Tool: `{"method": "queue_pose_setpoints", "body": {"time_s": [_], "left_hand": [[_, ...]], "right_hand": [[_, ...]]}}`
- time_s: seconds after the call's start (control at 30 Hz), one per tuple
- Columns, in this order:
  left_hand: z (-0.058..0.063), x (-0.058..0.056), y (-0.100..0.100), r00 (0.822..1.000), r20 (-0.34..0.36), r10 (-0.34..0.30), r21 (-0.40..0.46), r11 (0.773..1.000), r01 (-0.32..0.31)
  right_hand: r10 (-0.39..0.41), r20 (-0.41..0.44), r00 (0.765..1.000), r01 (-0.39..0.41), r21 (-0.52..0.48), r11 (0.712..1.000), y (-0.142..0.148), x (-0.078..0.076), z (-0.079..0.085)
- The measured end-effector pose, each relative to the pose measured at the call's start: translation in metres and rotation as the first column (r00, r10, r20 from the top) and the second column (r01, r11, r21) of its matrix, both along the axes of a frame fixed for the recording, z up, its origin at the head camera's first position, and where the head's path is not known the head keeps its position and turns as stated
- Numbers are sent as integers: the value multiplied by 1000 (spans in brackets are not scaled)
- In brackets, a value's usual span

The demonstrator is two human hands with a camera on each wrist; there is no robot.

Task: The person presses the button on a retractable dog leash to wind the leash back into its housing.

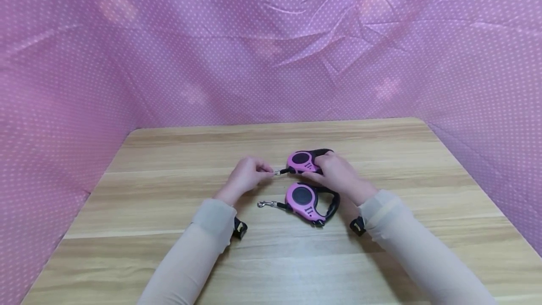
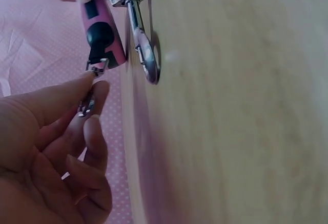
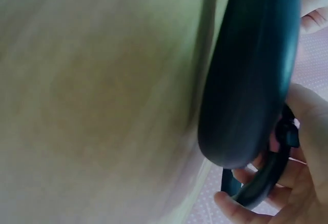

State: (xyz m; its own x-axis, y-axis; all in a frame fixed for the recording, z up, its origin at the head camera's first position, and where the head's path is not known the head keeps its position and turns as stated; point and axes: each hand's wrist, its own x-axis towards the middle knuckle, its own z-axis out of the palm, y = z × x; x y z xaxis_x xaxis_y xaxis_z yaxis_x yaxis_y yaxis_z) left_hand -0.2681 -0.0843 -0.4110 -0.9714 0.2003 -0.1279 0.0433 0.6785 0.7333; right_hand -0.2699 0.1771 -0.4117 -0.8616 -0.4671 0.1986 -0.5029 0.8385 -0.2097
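Two pink and black retractable dog leashes lie on the wooden table, one behind the other. My right hand [image 1: 340, 176] holds the farther leash [image 1: 301, 158] at its black handle; the right wrist view shows fingers curled through the handle loop [image 3: 264, 180]. Between thumb and fingertips, my left hand [image 1: 247, 174] pinches that leash's metal snap hook [image 2: 88, 103]. Closer to me rests the nearer leash [image 1: 302, 196], untouched, its snap hook [image 1: 267, 204] pointing left. In the right wrist view, the nearer leash's dark handle [image 3: 246, 80] fills much of the foreground.
The light wood table [image 1: 169, 258] reaches back to a pink dotted cloth [image 1: 271, 74], which hangs at the back and both sides. A black strap buckle [image 1: 239, 228] sits at the left wrist and another [image 1: 357, 225] at the right.
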Motion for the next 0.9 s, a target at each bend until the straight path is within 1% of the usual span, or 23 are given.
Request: {"method": "queue_pose_setpoints", "body": {"time_s": [0.13, 0.27, 0.4, 0.57, 0.63, 0.77, 0.9], "left_hand": [[-3, -1, -3, 999, 40, -13, 48, 999, 11], [-5, -1, -5, 998, 61, -13, 59, 998, 9], [-5, 0, -7, 998, 63, -17, 33, 999, 15], [-6, 3, -7, 999, 51, -11, 17, 1000, 10], [-7, 3, -7, 999, 48, -10, 16, 1000, 9], [-7, 3, -7, 999, 39, -12, -12, 1000, 12], [-8, 3, -9, 1000, 31, -1, -32, 999, 2]], "right_hand": [[5, 35, 999, -5, 12, 1000, 1, 0, -3], [12, 34, 999, -13, 25, 1000, 2, 0, -6], [26, 35, 999, -27, 31, 999, 2, -1, -8], [20, 97, 995, -23, 26, 999, 2, -1, -9], [21, 108, 994, -24, 20, 1000, 3, 0, -8], [22, 87, 996, -23, 17, 1000, 5, 1, -8], [19, 65, 998, -19, 5, 1000, 6, 1, -7]]}}
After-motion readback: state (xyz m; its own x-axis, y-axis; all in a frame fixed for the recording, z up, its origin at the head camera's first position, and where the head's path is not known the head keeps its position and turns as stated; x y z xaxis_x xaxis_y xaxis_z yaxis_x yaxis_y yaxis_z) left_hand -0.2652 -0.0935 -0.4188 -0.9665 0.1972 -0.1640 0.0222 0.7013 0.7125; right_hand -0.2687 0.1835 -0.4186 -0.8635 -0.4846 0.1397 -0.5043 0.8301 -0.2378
